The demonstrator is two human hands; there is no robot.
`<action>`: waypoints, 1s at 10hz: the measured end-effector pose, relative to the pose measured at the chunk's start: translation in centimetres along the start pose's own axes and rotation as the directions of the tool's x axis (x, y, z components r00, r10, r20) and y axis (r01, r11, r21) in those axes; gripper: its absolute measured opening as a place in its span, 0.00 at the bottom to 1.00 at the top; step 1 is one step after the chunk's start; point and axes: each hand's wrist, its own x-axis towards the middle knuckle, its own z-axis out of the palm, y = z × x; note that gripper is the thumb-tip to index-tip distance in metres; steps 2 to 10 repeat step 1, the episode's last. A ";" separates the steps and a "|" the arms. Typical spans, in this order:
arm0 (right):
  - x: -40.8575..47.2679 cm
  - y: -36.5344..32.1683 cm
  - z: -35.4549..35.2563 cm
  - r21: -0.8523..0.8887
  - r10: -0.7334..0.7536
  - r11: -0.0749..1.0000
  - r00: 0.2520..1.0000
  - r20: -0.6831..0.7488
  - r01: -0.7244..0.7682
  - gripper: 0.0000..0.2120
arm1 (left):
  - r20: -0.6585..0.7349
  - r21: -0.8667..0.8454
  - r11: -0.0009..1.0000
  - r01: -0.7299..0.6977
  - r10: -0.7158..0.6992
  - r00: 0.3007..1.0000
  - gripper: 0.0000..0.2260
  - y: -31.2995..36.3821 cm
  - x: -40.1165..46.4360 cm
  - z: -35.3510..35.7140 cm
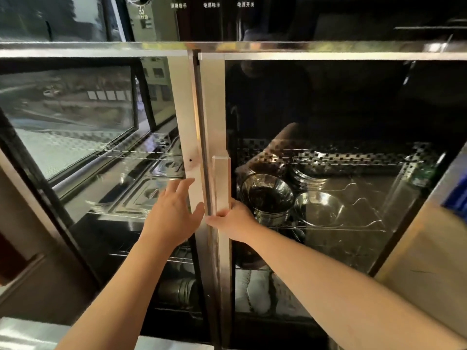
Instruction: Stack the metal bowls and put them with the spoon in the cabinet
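A glass-fronted steel cabinet (202, 102) fills the view, its two doors meeting at the middle. My right hand (233, 221) grips the upright metal handle (222, 183) of the right door. My left hand (173, 213) lies flat, fingers spread, on the frame of the left door. Behind the right glass, a stack of metal bowls (266, 198) stands on a wire shelf (358, 229), with a single metal bowl (319, 209) beside it on the right. No spoon shows.
Metal trays (146, 195) sit behind the left glass. Stacked plates (307, 179) lie behind the bowls. Lower shelves hold metal cups (179, 291) and white dishes (252, 291). A control panel (212, 6) sits above. A steel counter edge (30, 334) is at the bottom left.
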 end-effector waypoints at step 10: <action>-0.5 -1.3 -1.2 -0.088 0.055 0.995 0.997 0.049 -0.051 0.13 | -0.027 -0.014 0.999 -0.032 0.032 0.999 0.25 0.6 -0.8 -1.2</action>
